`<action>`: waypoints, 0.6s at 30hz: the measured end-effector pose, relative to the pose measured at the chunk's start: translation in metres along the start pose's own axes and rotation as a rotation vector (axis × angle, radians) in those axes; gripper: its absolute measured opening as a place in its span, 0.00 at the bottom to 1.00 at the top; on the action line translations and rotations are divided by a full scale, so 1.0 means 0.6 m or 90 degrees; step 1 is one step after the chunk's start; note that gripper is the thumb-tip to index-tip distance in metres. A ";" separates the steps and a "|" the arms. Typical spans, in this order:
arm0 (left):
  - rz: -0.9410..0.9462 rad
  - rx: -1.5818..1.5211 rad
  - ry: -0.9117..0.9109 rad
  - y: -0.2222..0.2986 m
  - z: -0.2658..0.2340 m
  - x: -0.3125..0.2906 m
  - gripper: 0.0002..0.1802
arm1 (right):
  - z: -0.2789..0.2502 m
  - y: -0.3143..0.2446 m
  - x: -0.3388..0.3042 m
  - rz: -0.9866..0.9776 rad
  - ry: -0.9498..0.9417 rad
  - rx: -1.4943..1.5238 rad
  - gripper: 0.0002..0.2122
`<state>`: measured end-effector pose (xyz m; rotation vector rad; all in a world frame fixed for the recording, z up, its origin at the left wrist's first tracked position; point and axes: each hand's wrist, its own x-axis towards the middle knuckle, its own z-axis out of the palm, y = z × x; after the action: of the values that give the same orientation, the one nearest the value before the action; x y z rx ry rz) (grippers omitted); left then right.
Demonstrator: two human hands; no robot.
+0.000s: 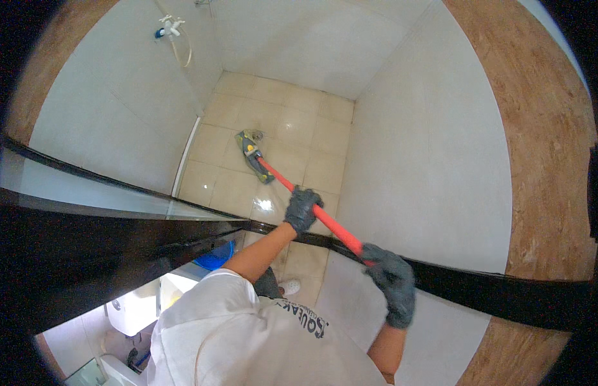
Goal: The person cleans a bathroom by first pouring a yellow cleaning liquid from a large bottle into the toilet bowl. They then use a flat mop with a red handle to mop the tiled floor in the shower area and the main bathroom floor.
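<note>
Both my hands wear dark grey gloves and hold the red handle of a flat mop [337, 228]. My left hand [303, 209] is wrapped round the shaft partway down. Nearer my body, my right hand [390, 276] is closed round the top end, which it mostly hides. The mop's long grey-and-yellow head [254, 156] lies on the beige tiled floor [292, 125], beside a small round floor drain [257, 135]. The handle slants from the head back toward my right side. Wet-looking glints show on the tiles.
Pale walls enclose the tiled area on the left, back and right. A white tap [173, 26] with a hose is on the left wall. A dark threshold [263, 227] crosses in front of me. Behind it are a blue basin [215, 256] and a white shoe [290, 287].
</note>
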<state>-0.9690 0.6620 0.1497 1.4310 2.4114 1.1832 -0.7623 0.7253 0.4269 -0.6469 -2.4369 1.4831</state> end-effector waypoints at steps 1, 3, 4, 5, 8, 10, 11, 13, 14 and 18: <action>0.072 -0.038 -0.053 0.048 -0.021 -0.002 0.06 | -0.026 -0.020 -0.033 0.007 0.031 -0.009 0.11; 0.168 -0.138 -0.134 0.119 0.001 -0.013 0.09 | -0.074 -0.062 -0.101 -0.009 0.099 -0.053 0.07; 0.200 -0.206 -0.169 0.151 0.029 -0.020 0.12 | -0.086 -0.068 -0.141 0.009 0.163 -0.030 0.07; 0.220 -0.204 -0.195 0.198 0.029 -0.021 0.11 | -0.093 -0.064 -0.180 0.035 0.200 -0.014 0.06; 0.285 -0.216 -0.321 0.255 0.066 -0.017 0.09 | -0.085 -0.058 -0.233 0.087 0.310 0.009 0.05; 0.332 -0.212 -0.384 0.241 0.145 -0.018 0.08 | -0.046 -0.037 -0.236 0.110 0.369 -0.015 0.05; 0.370 -0.201 -0.426 0.227 0.178 -0.011 0.08 | -0.025 -0.038 -0.231 0.189 0.388 0.007 0.03; 0.438 -0.172 -0.514 0.206 0.216 0.006 0.08 | 0.015 -0.023 -0.202 0.236 0.430 -0.005 0.05; 0.449 -0.149 -0.574 0.215 0.225 0.007 0.09 | 0.018 -0.006 -0.207 0.245 0.464 0.006 0.06; 0.461 -0.045 -0.793 0.252 0.198 0.085 0.11 | 0.016 0.044 -0.194 0.310 0.567 -0.017 0.12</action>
<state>-0.8382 0.8082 0.1818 2.1367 1.0200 0.1692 -0.6568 0.6731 0.4042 -1.5756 -1.6570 0.9456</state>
